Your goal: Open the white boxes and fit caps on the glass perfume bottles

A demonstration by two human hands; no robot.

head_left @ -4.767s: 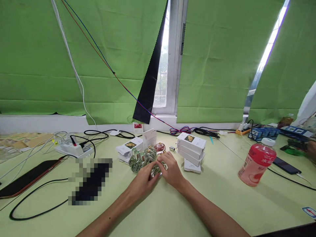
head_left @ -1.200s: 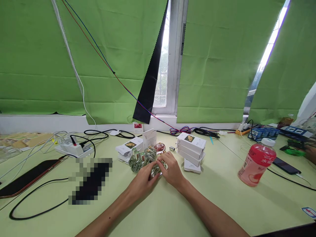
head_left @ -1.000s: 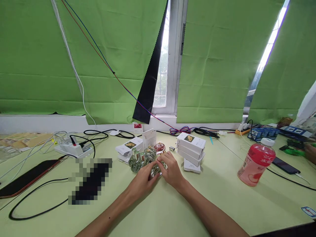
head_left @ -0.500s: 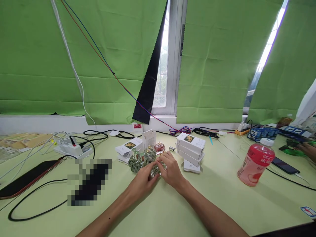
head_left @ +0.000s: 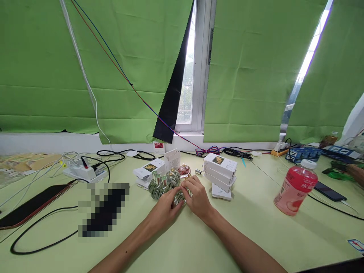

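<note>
Both my hands meet at the middle of the pale green table (head_left: 256, 227). My left hand (head_left: 163, 210) and my right hand (head_left: 197, 197) are closed together on a small clear glass bottle (head_left: 179, 197), mostly hidden by the fingers. Just behind it stand several green glass perfume bottles (head_left: 160, 185) with silver caps and a pink round bottle (head_left: 184, 170). A stack of white boxes (head_left: 220, 172) is right of my right hand. More white boxes (head_left: 149, 170) lie behind the bottles, and a small silver cap (head_left: 198, 171) lies near the pink bottle.
A pink drink bottle (head_left: 294, 187) stands at the right. A phone (head_left: 27, 206), a black cable (head_left: 42, 233) and a white power strip (head_left: 82, 172) are at the left. Another phone (head_left: 330, 190) and blue boxes (head_left: 304, 153) lie far right, where another person's hand (head_left: 356, 172) shows.
My hands stay on the small bottle with only slight finger shifts. The other person's hand at the far right edge has moved a little.
</note>
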